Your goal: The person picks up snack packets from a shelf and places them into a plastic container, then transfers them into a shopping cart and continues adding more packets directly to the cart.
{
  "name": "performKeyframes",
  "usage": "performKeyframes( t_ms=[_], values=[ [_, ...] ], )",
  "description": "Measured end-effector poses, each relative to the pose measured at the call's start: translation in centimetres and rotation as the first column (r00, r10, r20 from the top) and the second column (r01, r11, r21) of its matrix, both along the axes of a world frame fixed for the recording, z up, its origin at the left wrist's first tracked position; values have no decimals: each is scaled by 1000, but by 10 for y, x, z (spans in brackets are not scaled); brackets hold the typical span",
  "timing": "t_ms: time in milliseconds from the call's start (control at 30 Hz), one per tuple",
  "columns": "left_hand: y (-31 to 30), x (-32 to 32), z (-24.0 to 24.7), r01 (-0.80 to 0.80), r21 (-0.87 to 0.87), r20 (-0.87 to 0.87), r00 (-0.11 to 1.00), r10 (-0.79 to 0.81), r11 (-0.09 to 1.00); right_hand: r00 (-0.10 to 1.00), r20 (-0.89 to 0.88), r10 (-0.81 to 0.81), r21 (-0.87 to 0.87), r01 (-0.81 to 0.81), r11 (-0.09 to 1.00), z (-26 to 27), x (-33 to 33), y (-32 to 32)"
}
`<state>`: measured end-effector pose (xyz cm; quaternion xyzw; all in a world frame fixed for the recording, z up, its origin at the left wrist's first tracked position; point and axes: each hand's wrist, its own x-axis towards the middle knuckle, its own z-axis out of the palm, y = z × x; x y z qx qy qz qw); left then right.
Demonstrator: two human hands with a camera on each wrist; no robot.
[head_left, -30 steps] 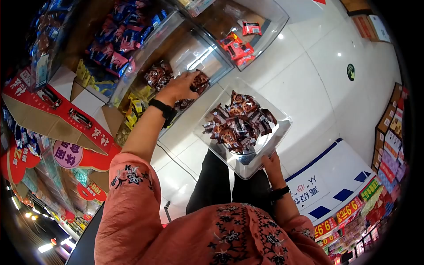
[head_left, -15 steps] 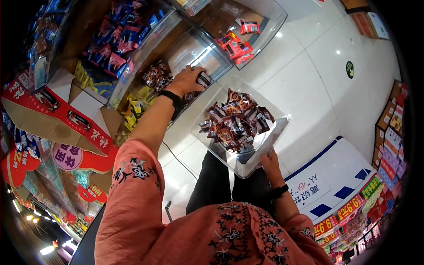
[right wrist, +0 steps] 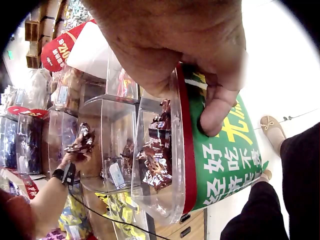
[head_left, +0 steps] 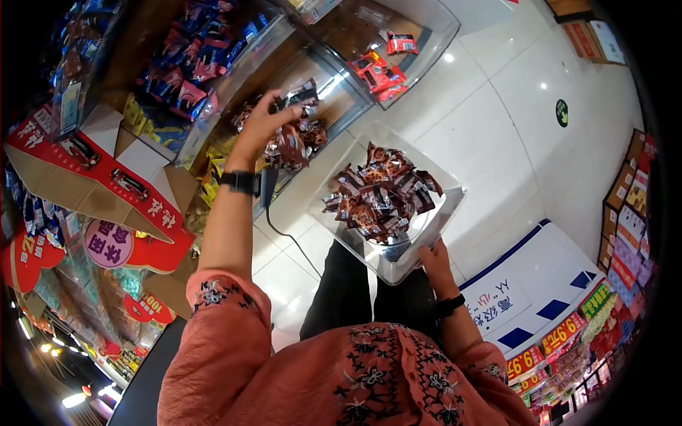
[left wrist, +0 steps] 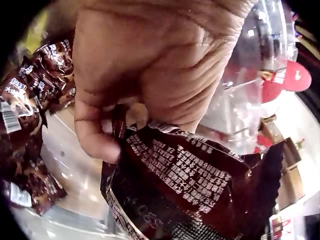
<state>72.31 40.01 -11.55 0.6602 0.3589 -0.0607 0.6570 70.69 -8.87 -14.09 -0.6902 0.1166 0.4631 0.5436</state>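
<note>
My left hand (head_left: 261, 135) is over a clear display bin (head_left: 348, 99), holding brown-wrapped snack packets (head_left: 300, 98). In the left wrist view, thumb and fingers pinch a dark brown packet (left wrist: 185, 185) with white print. More brown packets (left wrist: 30, 100) lie in the bin below it. The right wrist view also catches the held packets (right wrist: 82, 140), clear of the bin. My right hand (head_left: 438, 270) grips the near edge of a clear plastic box (head_left: 449, 211), with its fingers over a green label (right wrist: 202, 165). A heap of brown packets (head_left: 383, 193) lies in this box.
Neighbouring bins hold red packets (head_left: 380, 74), yellow packets (head_left: 153, 128) and blue and pink packets (head_left: 188, 64). A black cable (head_left: 291, 238) hangs beside the bins. Red cardboard signs (head_left: 135, 188) stand at the left; a white-and-blue panel (head_left: 526, 284) is at the right.
My left hand has risen from the bin's near side and moved left, bringing packets up with it. The right hand and the clear box have stayed nearly still.
</note>
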Motion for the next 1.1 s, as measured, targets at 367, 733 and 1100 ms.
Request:
performKeyframes(
  t_ms=[367, 733, 1100],
  values=[
    [-27, -31, 1, 250, 759, -84, 953, -291, 601, 999, -39, 8, -6, -8, 1000, 7, 6, 3],
    [56, 2, -73, 694, 493, -825, 565, 28, 526, 999, -44, 18, -21, -19, 1000, -5, -5, -16],
    [80, -6, -73, 717, 348, -792, 570, -220, 604, 997, -68, -29, -14, 28, 999, -7, -7, -10]
  ],
)
